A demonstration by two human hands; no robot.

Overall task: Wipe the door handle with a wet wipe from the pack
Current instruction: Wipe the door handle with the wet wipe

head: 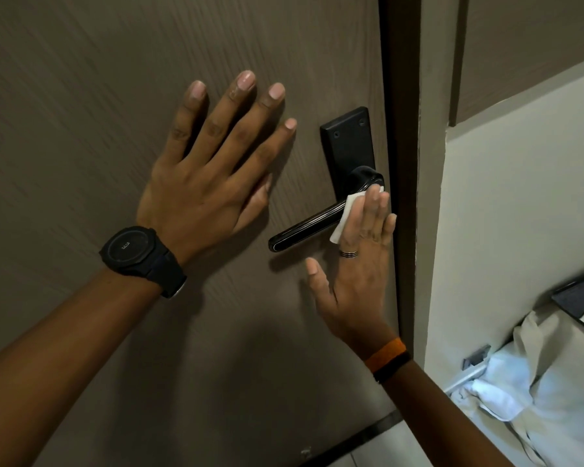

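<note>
I am reaching both bare forearms up toward the door handle (304, 227), a slim black lever with a pale stripe along its rounded edge. My right hand (354, 267), nearest the handle, is stretched flat with the fingers straight and the thumb held apart below the lever; it is not curled around anything, only pressing a white wet wipe (346, 210) against the lever's inner end, close to the pivot. The wipe is a thin, soft folded sheet, its corners showing past my fingertips. A striped ring (348, 253) is sitting on one finger and an orange and black band (386, 358) is circling that wrist.

My left hand (209, 183) is lying spread and empty to the left of the handle, palm flat on the door (81, 112), a brown panel with fine streaked grain. A matte black round watch (139, 251) is on that wrist.

Above the lever, the flat black backplate (349, 139) is standing upright, rectangular, with screw holes near its top. The lever's free tip is uncovered, with bare door below it. Just right of the handle the door's edge is meeting the dark frame (402, 129); my fingertips are nearly at that edge. Beyond it, a pale wall (520, 197) and crumpled white cloth (520, 382).
</note>
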